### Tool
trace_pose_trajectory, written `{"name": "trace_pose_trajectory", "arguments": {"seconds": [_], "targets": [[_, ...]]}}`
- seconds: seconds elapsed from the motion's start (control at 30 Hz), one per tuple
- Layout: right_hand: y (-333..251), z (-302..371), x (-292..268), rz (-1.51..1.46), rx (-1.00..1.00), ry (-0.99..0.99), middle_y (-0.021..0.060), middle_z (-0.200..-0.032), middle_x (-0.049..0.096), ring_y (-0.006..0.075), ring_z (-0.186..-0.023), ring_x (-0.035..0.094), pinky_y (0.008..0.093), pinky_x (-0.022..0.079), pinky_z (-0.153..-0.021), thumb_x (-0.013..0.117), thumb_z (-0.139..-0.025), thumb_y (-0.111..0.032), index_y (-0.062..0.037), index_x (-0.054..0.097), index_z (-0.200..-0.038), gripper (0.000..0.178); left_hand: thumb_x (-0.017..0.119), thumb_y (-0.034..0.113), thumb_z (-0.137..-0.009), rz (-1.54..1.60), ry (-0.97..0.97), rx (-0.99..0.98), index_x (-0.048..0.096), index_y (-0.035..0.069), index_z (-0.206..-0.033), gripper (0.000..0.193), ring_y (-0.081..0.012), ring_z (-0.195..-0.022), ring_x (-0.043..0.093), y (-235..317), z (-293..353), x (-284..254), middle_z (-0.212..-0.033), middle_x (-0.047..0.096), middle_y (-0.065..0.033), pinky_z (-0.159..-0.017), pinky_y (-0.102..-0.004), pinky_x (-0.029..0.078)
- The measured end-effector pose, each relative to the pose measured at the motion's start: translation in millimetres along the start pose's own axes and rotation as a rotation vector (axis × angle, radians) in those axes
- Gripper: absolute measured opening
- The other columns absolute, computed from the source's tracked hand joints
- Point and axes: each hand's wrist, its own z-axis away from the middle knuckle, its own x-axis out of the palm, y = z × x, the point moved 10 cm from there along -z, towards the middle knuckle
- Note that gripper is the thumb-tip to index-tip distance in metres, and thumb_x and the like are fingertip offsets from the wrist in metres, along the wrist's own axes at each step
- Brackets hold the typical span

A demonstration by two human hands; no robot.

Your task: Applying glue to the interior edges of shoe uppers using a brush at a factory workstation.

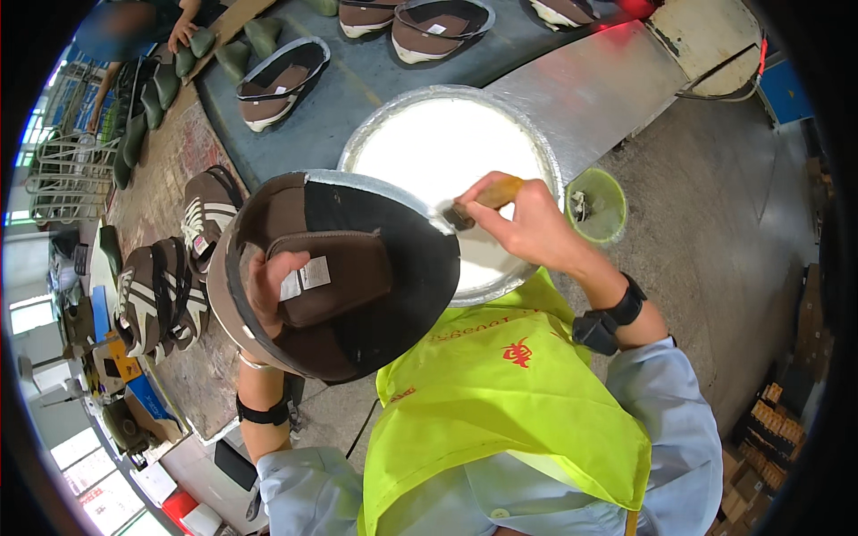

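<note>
The left hand (271, 284) grips a brown shoe upper (335, 277), thumb inside the opening and the other fingers hidden behind its wall; the upper is just left of and partly in front of the round silver-rimmed basin (447, 91), tilted so that its black lining and white label (314, 272) show; a white coat runs along part of its edge. The right hand (536, 223) is closed around a brush (496, 191) over the basin, its bristles against the coated edge; white stuff fills the basin. Right of the basin stands a green tub (617, 195); beyond the basin, further brown uppers (279, 87) lie on a dark grey table (362, 71); well left of the basin are brown laced shoes (138, 290); another person's hand (183, 31) is far beyond it, to the left, near dark green shoe lasts (165, 85).
</note>
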Motion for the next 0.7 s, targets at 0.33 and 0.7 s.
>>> {"name": "trace_pose_trajectory", "arguments": {"seconds": [0.33, 0.7], "targets": [[26.1, 6.2, 16.5, -0.176, 0.252, 0.113, 0.0084, -0.069, 0.066, 0.0111, -0.063, 0.062, 0.026, 0.048, -0.06, 0.067, -0.081, -0.015, 0.0025, 0.065, -0.085, 0.019, 0.059, 0.002, -0.081, 0.083, 0.318, -0.343, 0.058, -0.001, -0.109, 0.029, -0.0269, -0.095, 0.056, 12.7, 30.8, -12.0, -0.098, 0.059, -0.0148, -0.088, -0.0362, 0.042], [66.6, 29.1, 44.2, -0.855, 0.612, 0.296, 0.0146, -0.093, 0.063, 0.0196, -0.08, 0.065, 0.0294, 0.056, -0.074, 0.06, -0.089, -0.016, 0.0095, 0.057, -0.1, 0.028, 0.064, 0.026, -0.078, -0.437, 0.405, -0.251, 0.06, -0.001, -0.107, 0.04, -0.0334, -0.092, 0.057, 39.8, 38.8, 2.6, -0.098, 0.065, -0.0157, -0.085, -0.0402, 0.035]]}}
